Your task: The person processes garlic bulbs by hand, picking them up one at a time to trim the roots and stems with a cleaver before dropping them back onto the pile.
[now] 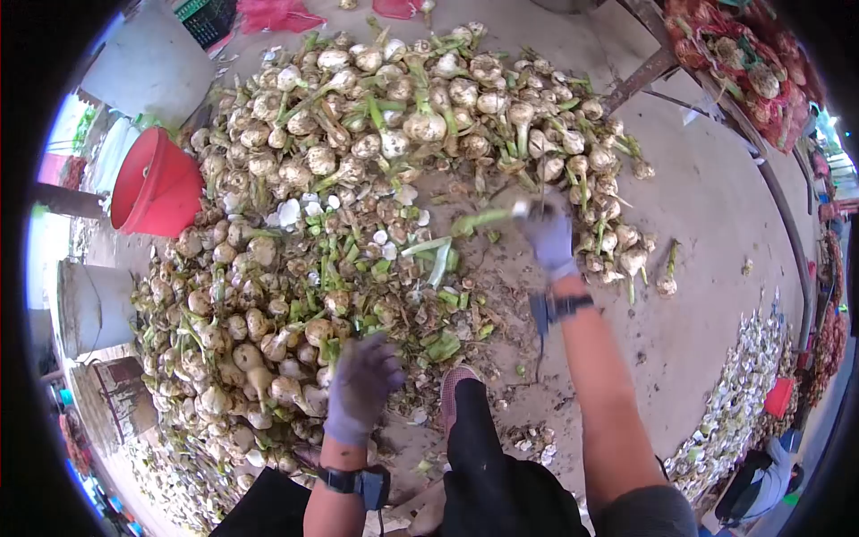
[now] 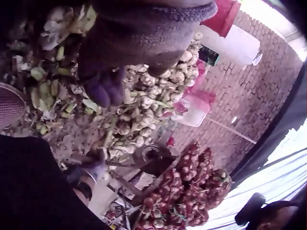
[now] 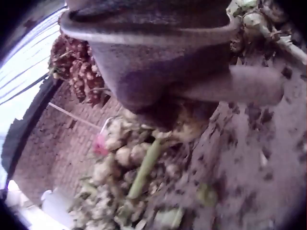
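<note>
My gloved right hand [image 1: 548, 234] grips a garlic bulb [image 3: 194, 122] at the near side of the far heap. A long pale-green stem [image 3: 146, 167] runs out from that bulb; in the head view it points left over bare ground. My gloved left hand [image 1: 361, 383] hovers over the near edge of the left garlic pile [image 1: 259, 349], fingers loosely bent with nothing in them. Between the hands lie cut green stems [image 1: 438, 259] and dry peelings. The far heap of garlic [image 1: 394, 107] still carries stems on many bulbs.
A red bucket [image 1: 157, 183] stands left of the heaps, with white buckets [image 1: 94, 304] nearby. Red mesh bags of garlic [image 1: 761, 80] sit at the upper right. My shoe [image 1: 455, 385] rests beside the trimmings. Another person [image 1: 761, 483] is at the lower right by another pile.
</note>
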### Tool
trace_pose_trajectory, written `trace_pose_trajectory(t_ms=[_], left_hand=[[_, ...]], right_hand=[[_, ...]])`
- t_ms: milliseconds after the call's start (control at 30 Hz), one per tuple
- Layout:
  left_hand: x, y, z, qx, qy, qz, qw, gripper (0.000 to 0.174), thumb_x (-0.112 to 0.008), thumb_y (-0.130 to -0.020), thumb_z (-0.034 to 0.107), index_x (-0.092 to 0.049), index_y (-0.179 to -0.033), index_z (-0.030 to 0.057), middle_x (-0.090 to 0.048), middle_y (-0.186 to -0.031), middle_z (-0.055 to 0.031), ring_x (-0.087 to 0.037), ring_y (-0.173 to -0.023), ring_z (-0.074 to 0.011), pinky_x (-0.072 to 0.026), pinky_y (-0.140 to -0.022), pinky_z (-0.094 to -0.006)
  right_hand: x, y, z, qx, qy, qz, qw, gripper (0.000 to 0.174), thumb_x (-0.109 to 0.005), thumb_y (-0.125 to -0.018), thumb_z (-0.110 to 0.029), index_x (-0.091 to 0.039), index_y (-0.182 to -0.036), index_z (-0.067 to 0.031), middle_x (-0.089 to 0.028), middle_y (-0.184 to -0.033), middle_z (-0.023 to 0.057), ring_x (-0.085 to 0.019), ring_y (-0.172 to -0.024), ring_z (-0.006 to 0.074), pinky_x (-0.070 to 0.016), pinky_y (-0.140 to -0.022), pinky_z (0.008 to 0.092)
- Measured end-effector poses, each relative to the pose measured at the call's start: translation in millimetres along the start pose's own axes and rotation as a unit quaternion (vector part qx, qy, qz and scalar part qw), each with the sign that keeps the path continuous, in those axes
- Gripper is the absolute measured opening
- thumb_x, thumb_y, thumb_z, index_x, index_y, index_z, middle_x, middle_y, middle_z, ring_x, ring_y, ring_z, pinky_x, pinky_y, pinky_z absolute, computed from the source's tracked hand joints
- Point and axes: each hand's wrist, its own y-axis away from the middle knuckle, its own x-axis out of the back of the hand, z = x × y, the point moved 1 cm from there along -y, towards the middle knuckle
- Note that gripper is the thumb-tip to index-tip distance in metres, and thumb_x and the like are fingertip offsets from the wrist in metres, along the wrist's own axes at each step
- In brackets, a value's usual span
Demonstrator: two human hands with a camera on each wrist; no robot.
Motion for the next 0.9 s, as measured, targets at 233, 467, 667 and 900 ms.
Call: trace_pose_trajectory(t_ms=[233, 467, 667, 900], left_hand=[[-29.4, -8.9, -15.4, 0.139, -0.244, -0.118, 0.952, 0.053, -0.064, -0.088, 0.031, -0.046, -0.129, 0.0006, -0.059, -0.117, -0.01, -0.06, -0.104, -0.0208, -0.048, -0.091, -0.0325], [-33.6, -0.8, -34.2, -0.029, -0.309, -0.084, 0.947, 0.069, -0.077, -0.074, 0.008, -0.038, -0.131, 0.0041, -0.057, -0.11, -0.0071, -0.056, -0.106, -0.0154, -0.0469, -0.094, -0.0318], [-25.6, 1.6, -30.2, 0.028, -0.294, -0.06, 0.954, 0.06, -0.074, -0.073, 0.001, -0.041, -0.123, 0.0049, -0.058, -0.108, -0.0063, -0.058, -0.099, -0.0131, -0.0496, -0.088, -0.0289], [-24.5, 16.9, -22.4, 0.044, -0.315, -0.207, 0.925, 0.07, -0.079, -0.067, 0.005, -0.041, -0.125, 0.0026, -0.057, -0.11, -0.0045, -0.056, -0.101, -0.0127, -0.0479, -0.089, -0.0294]], right_hand=[[-16.0, 191.3, -66.5, 0.201, -0.171, -0.306, 0.915, 0.047, -0.073, -0.072, -0.02, -0.059, -0.114, -0.0041, -0.059, -0.119, 0.0116, -0.058, -0.109, 0.0238, -0.0471, -0.089, 0.0371], [1.9, 213.8, -83.0, 0.303, 0.25, -0.272, 0.878, 0.038, -0.062, -0.054, -0.025, -0.056, -0.086, -0.0055, -0.057, -0.092, 0.0129, -0.058, -0.076, 0.0361, -0.0477, -0.064, 0.0412], [-7.2, 220.8, -79.9, 0.334, 0.214, -0.281, 0.874, 0.04, -0.064, -0.053, -0.029, -0.055, -0.085, -0.007, -0.055, -0.089, 0.0131, -0.058, -0.073, 0.036, -0.0469, -0.061, 0.0413], [-24.8, 183.7, 12.9, 0.179, 0.367, -0.18, 0.895, 0.029, -0.064, -0.067, -0.025, -0.058, -0.087, -0.0048, -0.057, -0.074, 0.0138, -0.06, -0.071, 0.0327, -0.0483, -0.066, 0.0422]])
